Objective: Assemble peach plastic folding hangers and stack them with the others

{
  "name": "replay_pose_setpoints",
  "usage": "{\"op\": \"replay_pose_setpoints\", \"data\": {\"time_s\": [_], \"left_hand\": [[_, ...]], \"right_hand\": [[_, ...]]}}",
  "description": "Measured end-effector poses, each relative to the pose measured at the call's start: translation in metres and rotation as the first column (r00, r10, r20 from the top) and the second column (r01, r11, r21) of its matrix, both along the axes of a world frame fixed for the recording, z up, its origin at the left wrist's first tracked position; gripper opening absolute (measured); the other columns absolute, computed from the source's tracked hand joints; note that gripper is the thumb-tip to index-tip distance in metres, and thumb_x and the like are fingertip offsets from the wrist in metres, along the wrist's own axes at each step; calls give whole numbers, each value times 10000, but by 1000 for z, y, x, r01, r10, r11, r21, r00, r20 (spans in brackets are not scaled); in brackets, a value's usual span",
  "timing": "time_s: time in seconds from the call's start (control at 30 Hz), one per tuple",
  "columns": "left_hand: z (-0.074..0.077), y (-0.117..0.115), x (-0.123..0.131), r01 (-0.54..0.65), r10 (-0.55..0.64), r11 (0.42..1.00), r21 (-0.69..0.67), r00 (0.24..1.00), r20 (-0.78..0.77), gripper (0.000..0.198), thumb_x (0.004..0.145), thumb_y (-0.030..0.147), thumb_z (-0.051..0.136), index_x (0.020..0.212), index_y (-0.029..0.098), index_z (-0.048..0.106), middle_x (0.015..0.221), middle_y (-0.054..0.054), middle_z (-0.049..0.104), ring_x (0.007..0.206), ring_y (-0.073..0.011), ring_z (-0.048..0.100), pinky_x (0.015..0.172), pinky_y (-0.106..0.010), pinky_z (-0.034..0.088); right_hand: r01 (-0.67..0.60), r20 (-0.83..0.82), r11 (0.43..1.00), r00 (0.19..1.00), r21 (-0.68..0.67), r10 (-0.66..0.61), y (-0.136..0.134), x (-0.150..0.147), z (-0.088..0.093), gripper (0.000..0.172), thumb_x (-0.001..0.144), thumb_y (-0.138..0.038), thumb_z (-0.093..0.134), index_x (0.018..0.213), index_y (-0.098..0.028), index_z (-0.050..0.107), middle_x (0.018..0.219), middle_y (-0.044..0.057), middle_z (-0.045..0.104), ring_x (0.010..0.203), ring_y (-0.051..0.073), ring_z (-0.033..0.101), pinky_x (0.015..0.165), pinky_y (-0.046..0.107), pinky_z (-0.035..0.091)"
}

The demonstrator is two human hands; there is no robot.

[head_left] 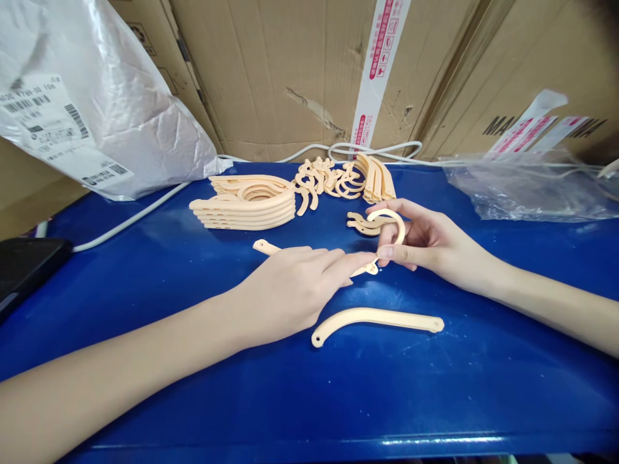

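The left hand is holding a cream bar over the blue table. The right hand is pinching a cream hook at the bar's end. A curved piece is lying in front; stacked parts are standing behind.

The hook is pale peach and smooth, bent round like a big letter C. It is up in the right hand, with its open side to the left. Its low end is pinched between finger and thumb, right by one end of the bar. The bar is the same pale peach. It is long and thin and sits on a slant under the left hand, which hides its middle. A small hole shows in its far left end.
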State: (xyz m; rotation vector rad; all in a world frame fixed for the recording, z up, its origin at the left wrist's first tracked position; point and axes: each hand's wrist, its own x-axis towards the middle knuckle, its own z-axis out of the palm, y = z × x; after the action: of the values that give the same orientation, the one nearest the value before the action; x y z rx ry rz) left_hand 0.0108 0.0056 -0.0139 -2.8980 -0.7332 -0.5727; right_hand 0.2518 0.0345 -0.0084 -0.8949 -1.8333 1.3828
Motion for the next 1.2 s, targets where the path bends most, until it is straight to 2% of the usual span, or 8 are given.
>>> {"op": "replay_pose_setpoints", "data": {"time_s": [0.43,0.53,0.6,0.7,0.77,0.87,0.97,1.2], "left_hand": [[13,-6,1,-94,94,991,-99,996,-3,279,1008,339,441,912,174,644,736,15,617,692,-161,606,548,-268,339],[19,-6,0,-107,128,947,-304,990,51,211,984,294,494,887,174,638,825,6,632,757,-151,591,587,-249,366],[22,-4,0,-84,218,818,-569,961,170,150,942,281,572,850,178,630,812,28,638,738,-119,595,617,-219,409],[25,2,0,81,421,433,-898,863,281,194,882,335,662,793,171,609,708,55,636,645,-81,612,616,-173,477],[25,5,1,188,505,186,-964,824,258,221,859,349,687,783,160,602,711,43,653,625,-78,630,615,-172,522],[24,6,2,283,575,-35,-958,790,213,181,850,286,694,777,148,603,811,6,696,645,-82,654,628,-192,569],[23,4,1,345,627,-122,-931,753,198,147,841,229,696,763,142,605,864,-17,709,664,-89,671,637,-201,590],[24,8,-2,366,695,-131,-921,697,178,197,889,321,671,859,126,675,731,-16,680,668,-93,660,637,-173,601]], "right_hand": [[-112,273,892,962,437,-14,-26,-2,1,396,930,-265,600,1262,-244,384,827,-30,615,739,109,643,687,237,526],[-122,312,863,949,491,-44,-27,0,-2,474,926,-283,605,1335,-253,366,870,-16,627,740,113,633,672,239,517],[-124,317,854,947,506,-50,-27,0,-3,559,922,-314,610,1391,-245,314,861,-15,634,695,116,616,624,241,501],[-113,294,837,954,536,-59,-26,0,-2,578,922,-355,606,1394,-219,300,823,-22,641,634,110,576,595,241,477],[-147,327,797,943,586,-67,-26,0,0,444,920,-383,605,1285,-196,433,828,-7,646,645,107,566,612,239,467],[-286,437,677,897,678,-59,-29,-1,4,347,900,-476,604,1052,-164,582,831,29,648,699,128,570,633,260,441],[-425,529,553,848,717,-34,-33,-3,5,429,878,-564,585,1014,-159,620,843,47,643,722,156,556,635,290,417],[-522,605,412,790,747,-96,-38,-4,2,203,983,-295,495,986,-154,641,934,63,655,775,162,540,663,297,420]]}}
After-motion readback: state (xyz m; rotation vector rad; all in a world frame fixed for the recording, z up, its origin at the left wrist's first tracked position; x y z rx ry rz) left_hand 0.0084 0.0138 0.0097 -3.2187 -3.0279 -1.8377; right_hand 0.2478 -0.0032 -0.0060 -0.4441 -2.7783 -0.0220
